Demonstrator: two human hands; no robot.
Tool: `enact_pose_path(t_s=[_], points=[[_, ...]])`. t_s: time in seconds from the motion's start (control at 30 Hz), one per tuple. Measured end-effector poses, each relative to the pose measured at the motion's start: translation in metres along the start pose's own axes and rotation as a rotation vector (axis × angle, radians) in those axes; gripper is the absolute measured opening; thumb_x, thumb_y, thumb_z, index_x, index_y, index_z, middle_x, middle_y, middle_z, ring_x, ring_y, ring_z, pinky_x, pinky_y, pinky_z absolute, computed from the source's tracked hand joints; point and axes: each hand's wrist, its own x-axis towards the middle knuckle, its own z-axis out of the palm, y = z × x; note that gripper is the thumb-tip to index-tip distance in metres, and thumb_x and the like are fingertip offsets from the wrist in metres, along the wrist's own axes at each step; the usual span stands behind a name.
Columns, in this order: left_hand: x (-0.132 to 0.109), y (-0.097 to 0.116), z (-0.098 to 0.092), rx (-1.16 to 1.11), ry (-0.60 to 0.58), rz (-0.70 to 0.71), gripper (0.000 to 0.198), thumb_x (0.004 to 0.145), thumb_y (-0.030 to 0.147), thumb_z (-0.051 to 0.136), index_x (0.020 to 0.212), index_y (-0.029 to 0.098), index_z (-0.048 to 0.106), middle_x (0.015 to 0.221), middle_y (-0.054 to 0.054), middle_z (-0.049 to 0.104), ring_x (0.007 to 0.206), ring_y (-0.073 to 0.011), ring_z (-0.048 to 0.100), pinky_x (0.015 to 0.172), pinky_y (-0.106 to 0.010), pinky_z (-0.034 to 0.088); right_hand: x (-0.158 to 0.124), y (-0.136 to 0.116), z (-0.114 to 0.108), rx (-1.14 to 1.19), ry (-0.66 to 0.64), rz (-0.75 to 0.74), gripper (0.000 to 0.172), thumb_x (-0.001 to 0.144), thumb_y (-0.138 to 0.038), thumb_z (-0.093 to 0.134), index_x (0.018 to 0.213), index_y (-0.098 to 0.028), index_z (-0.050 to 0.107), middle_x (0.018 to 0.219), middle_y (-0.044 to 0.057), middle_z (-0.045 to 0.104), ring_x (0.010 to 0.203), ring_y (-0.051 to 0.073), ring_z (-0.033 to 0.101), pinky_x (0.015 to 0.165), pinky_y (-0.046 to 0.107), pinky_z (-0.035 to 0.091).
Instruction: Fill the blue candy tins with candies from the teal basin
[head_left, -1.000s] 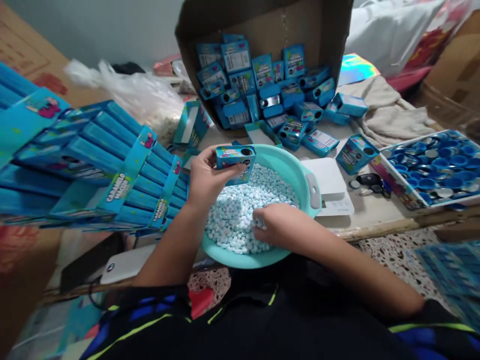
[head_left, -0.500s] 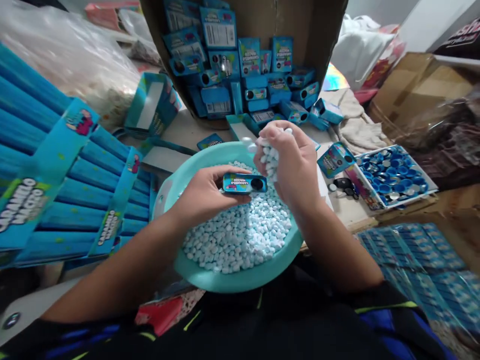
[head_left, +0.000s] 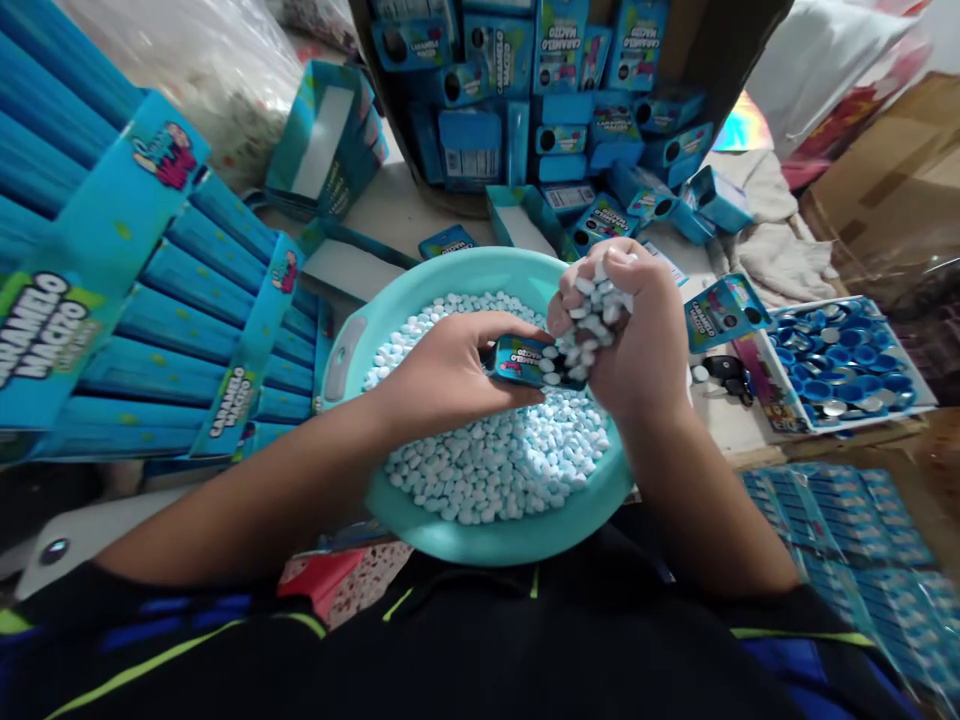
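Observation:
A turquoise basin (head_left: 495, 545) holds a heap of pale blue and white candies (head_left: 480, 465). Over it, my left hand (head_left: 442, 375) grips a small blue box (head_left: 521, 360) between thumb and fingers, its printed narrow side facing up. My right hand (head_left: 637, 330) is curled around a handful of candies (head_left: 592, 310), right against the right end of the box. Some candies lie on the box's top at that end, where its round dark hole is mostly covered.
A carton (head_left: 757, 40) of blue boxes stands behind the basin. Blue display packs (head_left: 217, 300) rise at left. Open trays (head_left: 352, 270) lie behind. At right are a box of blue caps (head_left: 844, 365), a loose blue box (head_left: 724, 312) and wrapped packs (head_left: 832, 530).
My right hand has come down to the small box, and candies now lie over its hole. The box has tilted slightly. The whole view has shifted, with the surroundings appearing farther right and higher.

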Motion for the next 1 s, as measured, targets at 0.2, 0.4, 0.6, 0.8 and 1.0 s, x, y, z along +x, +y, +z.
enact_pose_path(t_s=[0.2, 0.4, 0.6, 0.8, 1.0], points=[[0.001, -0.001, -0.003, 0.102, 0.108, 0.046, 0.047, 0.077, 0.038, 0.091, 0.12, 0.024, 0.081, 0.119, -0.008, 0.082, 0.111, -0.0315, 0.078, 0.094, -0.044, 0.066, 0.001, 0.003, -0.007, -0.022, 0.086, -0.004, 0.034, 0.098, -0.057, 0.053, 0.083, -0.027, 0.049, 0.073, -0.001, 0.047, 0.062, 0.014, 0.049, 0.057, 0.031, 0.042], [0.001, -0.008, -0.009, 0.283, 0.399, 0.122, 0.041, 0.082, 0.038, 0.089, 0.121, 0.026, 0.079, 0.124, -0.007, 0.08, 0.116, -0.03, 0.076, 0.105, -0.047, 0.063, -0.003, 0.007, -0.009, -0.348, 0.005, -0.02, 0.018, 0.095, -0.039, 0.061, 0.086, -0.025, 0.058, 0.079, -0.001, 0.056, 0.074, 0.015, 0.053, 0.067, 0.032, 0.043], [0.004, -0.009, -0.008, 0.339, 0.357, 0.178, 0.034, 0.089, 0.04, 0.083, 0.119, 0.025, 0.079, 0.119, -0.007, 0.081, 0.113, -0.0286, 0.077, 0.103, -0.045, 0.063, -0.011, 0.007, -0.003, -0.612, -0.115, -0.07, 0.028, 0.099, -0.051, 0.067, 0.104, -0.024, 0.06, 0.111, 0.006, 0.066, 0.097, 0.021, 0.062, 0.08, 0.036, 0.047], [0.003, -0.008, -0.008, 0.387, 0.299, 0.228, 0.033, 0.089, 0.036, 0.083, 0.12, 0.026, 0.078, 0.121, -0.006, 0.081, 0.111, -0.0268, 0.077, 0.103, -0.043, 0.063, -0.012, 0.002, 0.0, -0.727, -0.108, -0.12, 0.013, 0.099, -0.032, 0.069, 0.093, -0.022, 0.065, 0.099, 0.004, 0.064, 0.084, 0.018, 0.058, 0.073, 0.034, 0.043], [0.003, -0.009, -0.009, 0.381, 0.3, 0.244, 0.035, 0.089, 0.036, 0.086, 0.121, 0.026, 0.078, 0.122, -0.006, 0.081, 0.112, -0.0269, 0.077, 0.103, -0.043, 0.063, -0.008, 0.004, -0.005, -0.666, -0.095, -0.169, 0.008, 0.095, -0.025, 0.074, 0.088, -0.02, 0.074, 0.094, 0.004, 0.065, 0.083, 0.017, 0.059, 0.078, 0.034, 0.047]])
